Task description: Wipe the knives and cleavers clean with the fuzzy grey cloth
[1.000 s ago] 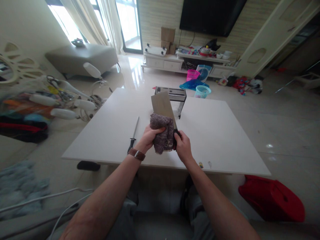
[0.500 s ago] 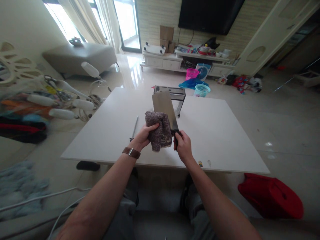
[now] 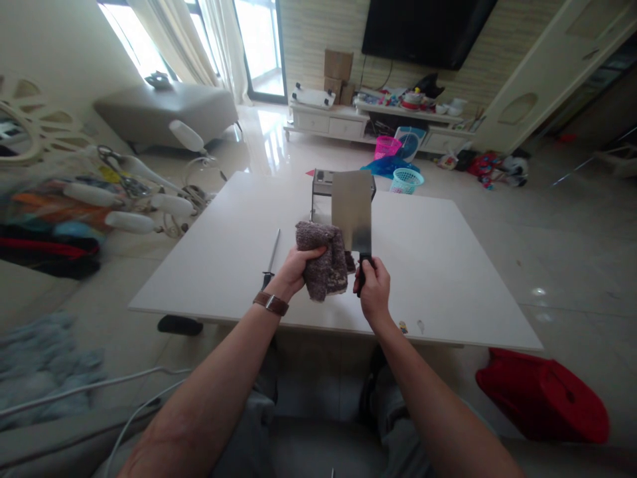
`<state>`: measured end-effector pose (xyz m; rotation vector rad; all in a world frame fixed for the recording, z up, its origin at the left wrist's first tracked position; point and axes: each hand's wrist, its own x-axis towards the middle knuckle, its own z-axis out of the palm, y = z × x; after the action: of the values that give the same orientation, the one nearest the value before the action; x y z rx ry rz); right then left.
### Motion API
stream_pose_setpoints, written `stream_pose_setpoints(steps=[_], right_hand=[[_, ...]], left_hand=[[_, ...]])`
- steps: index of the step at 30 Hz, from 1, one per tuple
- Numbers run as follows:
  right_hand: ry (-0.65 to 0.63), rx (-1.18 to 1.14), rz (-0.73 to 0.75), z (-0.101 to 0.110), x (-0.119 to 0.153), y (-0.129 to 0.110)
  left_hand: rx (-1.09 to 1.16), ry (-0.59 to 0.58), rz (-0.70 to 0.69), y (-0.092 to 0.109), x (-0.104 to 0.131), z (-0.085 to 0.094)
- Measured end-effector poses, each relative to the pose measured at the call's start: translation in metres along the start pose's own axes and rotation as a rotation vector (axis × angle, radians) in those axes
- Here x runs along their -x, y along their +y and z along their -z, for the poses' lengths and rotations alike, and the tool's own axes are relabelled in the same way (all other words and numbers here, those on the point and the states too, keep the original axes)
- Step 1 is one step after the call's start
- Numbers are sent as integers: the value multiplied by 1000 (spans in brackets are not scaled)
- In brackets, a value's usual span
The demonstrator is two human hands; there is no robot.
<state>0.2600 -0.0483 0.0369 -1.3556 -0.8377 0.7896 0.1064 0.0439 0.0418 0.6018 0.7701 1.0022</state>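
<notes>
A cleaver with a wide metal blade stands nearly upright above the white table. My right hand is closed round its black handle. My left hand, with a brown watch strap at the wrist, grips a folded purple-brown cloth, thumb on top. The cloth lies just left of the blade's lower end; whether they touch I cannot tell. Left of the cloth, a sharpening steel rests on the table, its dark handle partly behind my left hand. Behind the blade, a metal-topped knife stand is partly hidden.
Two small stickers or charms, one yellow, lie at the table's near edge. On the floor are a red stool-like object at right and a turquoise basket beyond the table. A lamp with white shades stands at left.
The cleaver has turned more upright and shifted right, away from the cloth, so more of its blade shows. The whole view has also shifted slightly.
</notes>
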Motion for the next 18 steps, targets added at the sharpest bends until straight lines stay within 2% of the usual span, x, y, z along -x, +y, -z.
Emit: stream_pose_setpoints(steps=[6, 14, 18], right_hand=[[23, -78, -34, 7, -5, 0], [-106, 66, -27, 3, 0, -2], [-51, 72, -21, 6, -1, -2]], left_hand=[[147, -75, 93, 13, -2, 13], [79, -73, 138, 5, 2, 6], [89, -65, 99, 8, 1, 7]])
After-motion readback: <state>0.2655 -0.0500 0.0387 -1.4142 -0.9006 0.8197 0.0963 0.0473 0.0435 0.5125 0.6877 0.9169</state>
